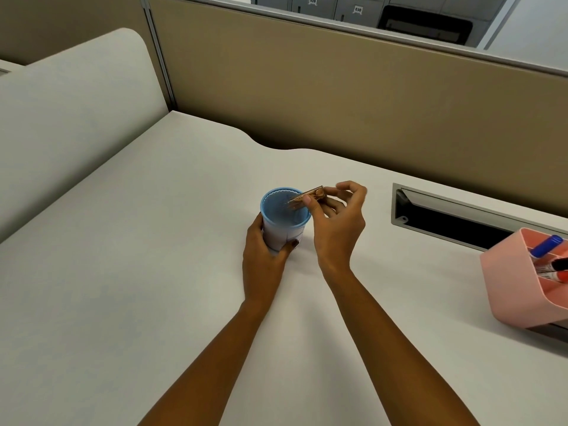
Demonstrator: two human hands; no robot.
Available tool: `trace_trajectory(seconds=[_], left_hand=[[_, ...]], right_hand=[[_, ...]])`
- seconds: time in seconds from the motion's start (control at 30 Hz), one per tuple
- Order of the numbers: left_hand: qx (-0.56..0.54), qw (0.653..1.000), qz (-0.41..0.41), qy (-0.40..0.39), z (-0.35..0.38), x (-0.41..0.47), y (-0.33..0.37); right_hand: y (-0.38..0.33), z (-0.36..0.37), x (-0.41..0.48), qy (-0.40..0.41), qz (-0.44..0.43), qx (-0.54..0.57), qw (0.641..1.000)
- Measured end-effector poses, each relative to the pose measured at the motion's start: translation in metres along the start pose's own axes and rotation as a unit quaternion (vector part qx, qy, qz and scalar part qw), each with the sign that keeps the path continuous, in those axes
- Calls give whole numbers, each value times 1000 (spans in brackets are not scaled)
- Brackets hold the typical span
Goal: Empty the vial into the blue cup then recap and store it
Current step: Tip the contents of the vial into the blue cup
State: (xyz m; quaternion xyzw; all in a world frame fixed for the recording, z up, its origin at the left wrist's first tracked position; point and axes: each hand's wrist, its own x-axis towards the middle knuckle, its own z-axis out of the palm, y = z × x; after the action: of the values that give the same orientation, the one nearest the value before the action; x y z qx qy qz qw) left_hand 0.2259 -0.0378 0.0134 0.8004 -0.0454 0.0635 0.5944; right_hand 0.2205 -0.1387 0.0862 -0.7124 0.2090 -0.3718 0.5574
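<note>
The small clear vial [307, 196] is tipped on its side over the blue cup [284, 218], with its open end pointing down into the cup's mouth and its other end raised toward the right. There is brownish stuff inside the vial, but it is too small to tell what it is. The right hand [338, 222] holds the vial, with its fingers [309, 204] pinched tight on the glass, thumb on the near side and the other fingers curled behind. The blue cup stands upright on the white surface [153, 287], near the middle. The inside of the cup looks blue and ribbed, and I cannot tell if anything has landed in it. The left hand [264, 256] is wrapped around the lower part of the cup, fingers closed on its side, and the thumb with a dark nail shows at the front. Both bare arms reach in from the bottom. Well to the right, a pink holder [516, 290] sits at the edge of the surface with 3 markers [550, 256] in it: blue, black and red. Between the hands and the holder is a long dark slot [445, 216] in the surface. A tan wall panel [338, 96] stands behind.
</note>
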Motion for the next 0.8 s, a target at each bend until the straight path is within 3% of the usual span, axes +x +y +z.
trace_trajectory(seconds=[0.8], left_hand=[[-1,1000,7,6,0,0,-2]], right_hand=[[4,-2,0,29,0,1,1000]])
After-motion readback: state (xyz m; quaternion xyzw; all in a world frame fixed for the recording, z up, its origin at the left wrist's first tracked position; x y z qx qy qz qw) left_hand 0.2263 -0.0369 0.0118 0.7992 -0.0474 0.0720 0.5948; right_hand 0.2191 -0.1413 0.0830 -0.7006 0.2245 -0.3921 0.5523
